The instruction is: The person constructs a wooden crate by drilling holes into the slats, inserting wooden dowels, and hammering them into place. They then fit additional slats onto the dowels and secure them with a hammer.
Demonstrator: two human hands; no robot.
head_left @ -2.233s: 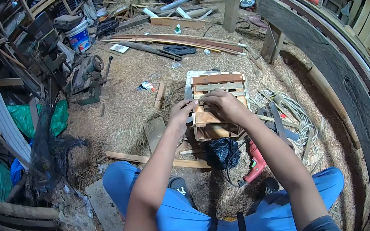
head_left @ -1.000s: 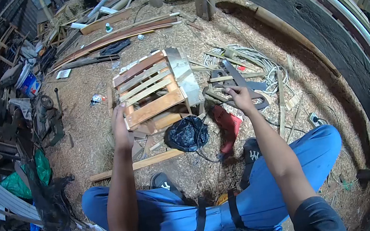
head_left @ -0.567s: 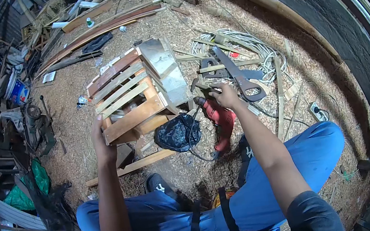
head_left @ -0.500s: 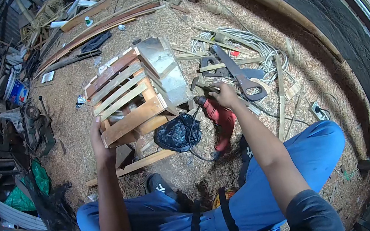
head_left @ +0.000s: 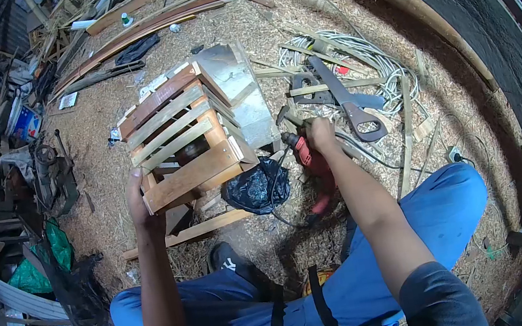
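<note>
Right hand [head_left: 321, 134] has swung down onto the red electric drill [head_left: 305, 152] lying in the sawdust [head_left: 100, 140] by the black plastic bag [head_left: 255, 189]; whether it's gripped, can't tell. Left hand [head_left: 137, 201] still clamps the slatted wooden crate [head_left: 181, 131] by its corner, tilted.

I see floor [head_left: 240, 30] deep in sawdust, slatted crate [head_left: 185, 134] mid-floor, black bag [head_left: 255, 188] just beside it, red drill [head_left: 306, 156] next to the bag, handsaw [head_left: 346, 98] over white cable coil [head_left: 353, 56], loose plank [head_left: 197, 231] near my legs, curved wood strips [head_left: 144, 28] far side, power strip [head_left: 456, 152] right
</note>
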